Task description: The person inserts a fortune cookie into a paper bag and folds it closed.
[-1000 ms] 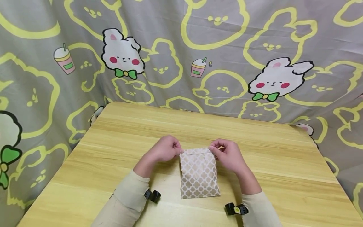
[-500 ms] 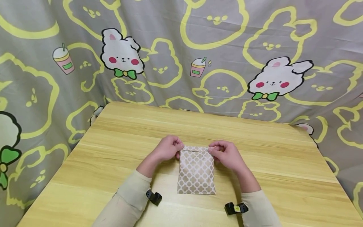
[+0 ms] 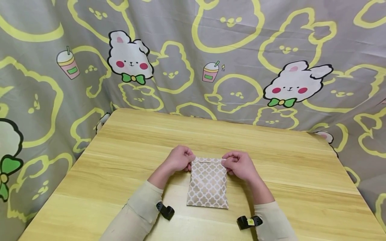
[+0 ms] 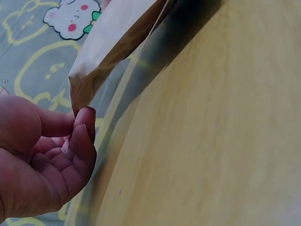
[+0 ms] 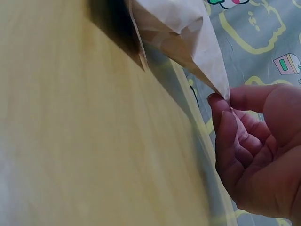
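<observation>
A small paper bag (image 3: pixel 208 184) with a tan-and-white quatrefoil pattern is held over the table, its top edge folded into a narrow band. My left hand (image 3: pixel 180 158) pinches the bag's top left corner between thumb and fingers. At the top right corner, my right hand (image 3: pixel 240 164) has the same kind of pinch. The left wrist view shows the paper bag (image 4: pixel 115 44) tapering to the corner in the fingertips. From the right wrist, the bag (image 5: pixel 181 35) appears creased near the pinched corner. What is inside it is hidden.
The wooden table (image 3: pixel 144 134) extends around the bag on all sides. A grey curtain (image 3: pixel 181 30) with yellow outlines and rabbit prints hangs behind and beside it. Black wrist cameras (image 3: pixel 165 211) sit at both cuffs.
Compared with a second ago, the bag's lower end has shifted slightly left, and its folded top band lies straighter. Both hands keep their pinch, moving only a little.
</observation>
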